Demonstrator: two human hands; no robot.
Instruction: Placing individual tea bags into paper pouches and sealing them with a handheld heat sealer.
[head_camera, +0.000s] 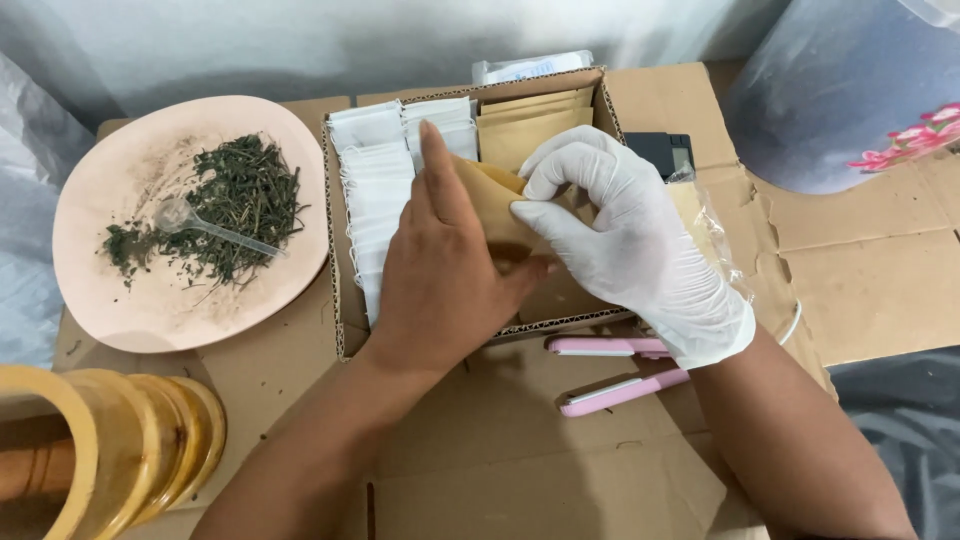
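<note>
Holding a brown paper pouch (497, 200), left hand (440, 270), gloved right hand (625, 235)

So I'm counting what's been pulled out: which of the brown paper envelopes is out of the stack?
The brown envelope pinched between the bare left hand and gloved right hand; the others stand filed in the cardboard box.

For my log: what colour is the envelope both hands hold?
Kraft brown envelope; head view.
</note>
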